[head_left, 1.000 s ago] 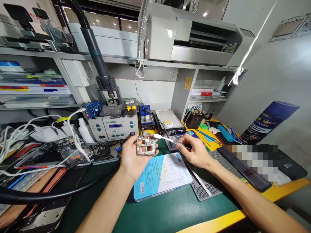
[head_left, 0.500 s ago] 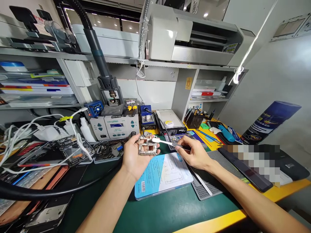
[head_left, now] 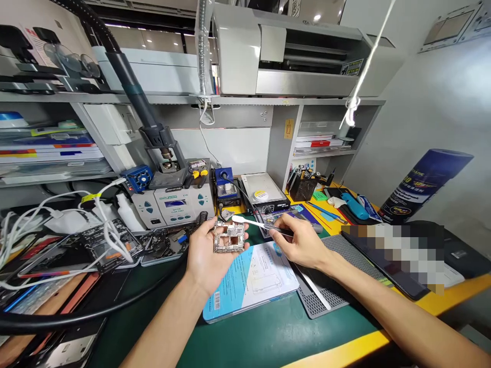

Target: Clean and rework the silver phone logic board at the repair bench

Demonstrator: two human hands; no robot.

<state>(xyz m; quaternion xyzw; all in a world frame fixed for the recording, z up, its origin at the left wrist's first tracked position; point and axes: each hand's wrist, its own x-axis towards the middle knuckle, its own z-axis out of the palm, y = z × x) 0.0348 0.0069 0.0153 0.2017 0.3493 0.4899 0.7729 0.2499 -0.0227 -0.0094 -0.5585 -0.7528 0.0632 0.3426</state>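
My left hand [head_left: 203,258] is palm up, thumb and fingers closed around the edges of a small metallic circuit board [head_left: 229,246] with openings through it. My right hand [head_left: 301,240] pinches the dark rear part of a slim tool, whose front is a white cotton swab [head_left: 249,222]. Whether the dark part is its handle or tweezers, I cannot tell. The swab's rounded tip lies over the board's top edge; contact is unclear. Beneath the hands, a blue and white flat box [head_left: 253,286] rests on the green mat [head_left: 245,337].
A hot-air station [head_left: 174,204] stands behind my left hand, its black hose [head_left: 95,319] crossing the left side. White cables and phone parts crowd the left. On the right are a perforated grey pad [head_left: 307,299], a dark phone [head_left: 383,260] and a blue spray can [head_left: 425,186].
The swab tip has shifted from over the board's upper part to its top edge. The board is turned slightly more towards me. The whole view has swung a little to the right.
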